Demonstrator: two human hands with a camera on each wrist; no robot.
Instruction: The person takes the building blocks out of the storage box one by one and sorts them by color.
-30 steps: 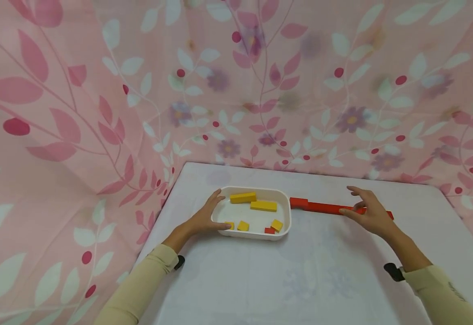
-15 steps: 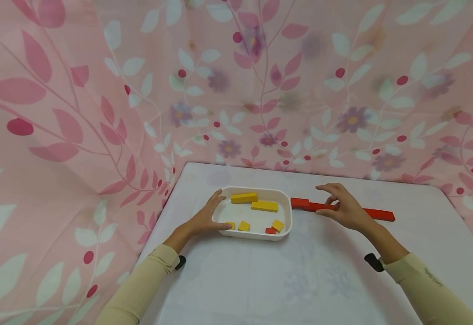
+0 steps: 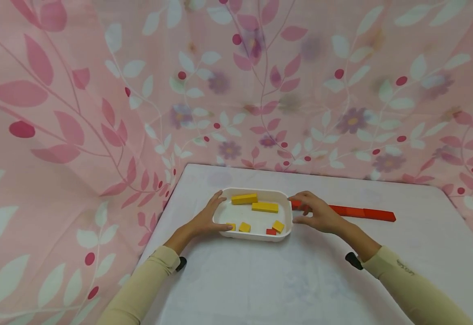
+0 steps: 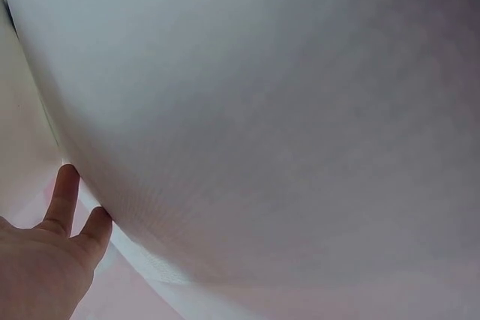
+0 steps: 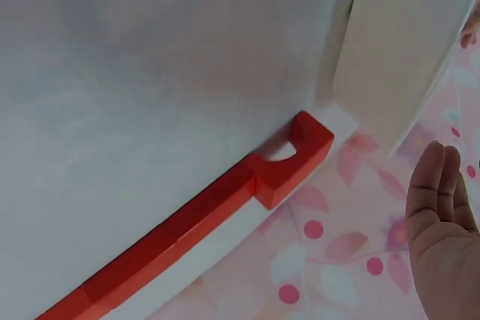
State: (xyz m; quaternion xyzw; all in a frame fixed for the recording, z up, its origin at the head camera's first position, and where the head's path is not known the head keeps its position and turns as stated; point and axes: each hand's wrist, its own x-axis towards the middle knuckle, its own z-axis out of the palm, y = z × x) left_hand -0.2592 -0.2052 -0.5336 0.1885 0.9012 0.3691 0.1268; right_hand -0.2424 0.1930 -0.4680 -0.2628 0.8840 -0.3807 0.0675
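A white tray (image 3: 257, 236) stands on the table, with yellow blocks (image 3: 265, 207) and a small red block (image 3: 271, 231) inside. My left hand (image 3: 204, 221) spans the tray's left end. Its thumb lies over the near rim, its fingers at the far side. In the left wrist view, the visible fingers (image 4: 63, 196) are fairly straight. At the tray's right end is my right hand (image 3: 317, 214), thumb and fingers apart; contact with the rim cannot be told. Behind it runs a row of red blocks (image 3: 354, 212), one with a rounded notch (image 5: 296, 166) nearest the tray.
A white cloth covers the table (image 3: 261, 280). Pink floral fabric (image 3: 285, 90) rises behind the far edge and on the left side. The red row reaches rightward from the tray along the rear part of the table.
My right hand has moved left along the red row to the tray's right end, uncovering the row's right part. My left hand has stayed at the tray, which looks still.
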